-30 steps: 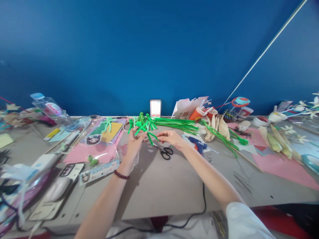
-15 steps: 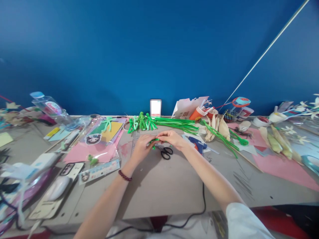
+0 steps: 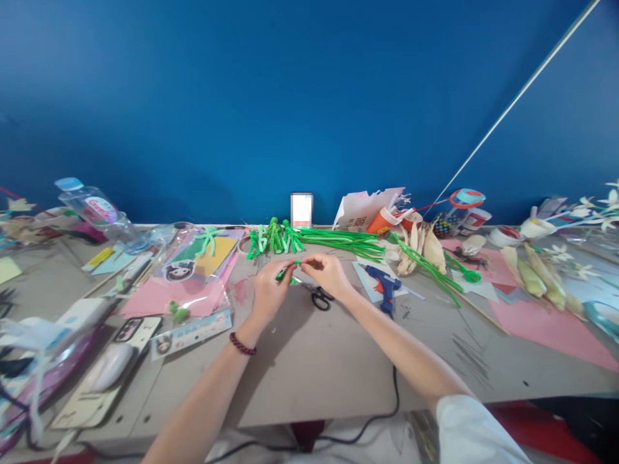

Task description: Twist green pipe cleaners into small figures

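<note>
My left hand is closed on a small green fuzzy piece, which shows between its fingers. Thumb and forefinger of my right hand pinch the same green piece at its upper right end, so the fingertips of both hands nearly meet. Black-handled scissors lie on the table just under my right hand, blades toward my left hand. Behind the hands are bundled green fuzzy figures and a row of long green stems.
A blue glue gun lies right of my right hand, its cord running to the front edge. Pink sheets and a plastic packet are on the left, beside a phone with a white mouse. Dried husks stand at right.
My right hand has shifted slightly left and down, and my left hand has turned a little. The green piece is now more hidden in the fingers, and more of the glue gun shows.
</note>
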`<action>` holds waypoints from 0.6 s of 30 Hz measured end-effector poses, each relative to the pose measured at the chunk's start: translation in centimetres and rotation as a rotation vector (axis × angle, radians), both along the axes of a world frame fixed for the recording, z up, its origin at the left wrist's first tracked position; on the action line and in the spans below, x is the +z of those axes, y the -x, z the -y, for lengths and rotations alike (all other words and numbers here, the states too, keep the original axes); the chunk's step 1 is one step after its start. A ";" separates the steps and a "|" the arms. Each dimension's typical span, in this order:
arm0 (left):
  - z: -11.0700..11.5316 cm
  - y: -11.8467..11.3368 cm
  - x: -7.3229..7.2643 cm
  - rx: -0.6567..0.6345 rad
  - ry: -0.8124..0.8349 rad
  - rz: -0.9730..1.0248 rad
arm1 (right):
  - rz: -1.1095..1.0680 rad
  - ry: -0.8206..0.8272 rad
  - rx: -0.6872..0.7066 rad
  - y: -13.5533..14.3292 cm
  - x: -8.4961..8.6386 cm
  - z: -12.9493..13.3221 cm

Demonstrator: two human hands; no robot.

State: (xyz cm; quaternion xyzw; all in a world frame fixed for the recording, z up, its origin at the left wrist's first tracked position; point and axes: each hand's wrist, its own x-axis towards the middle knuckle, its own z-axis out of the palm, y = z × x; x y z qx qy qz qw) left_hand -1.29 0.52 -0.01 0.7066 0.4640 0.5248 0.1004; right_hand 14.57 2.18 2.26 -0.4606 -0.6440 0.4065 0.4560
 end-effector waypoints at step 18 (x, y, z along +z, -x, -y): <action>0.6 -0.9 0.3 0.066 -0.333 -0.533 | 1.128 -0.645 -0.017 -0.1 2.3 2.5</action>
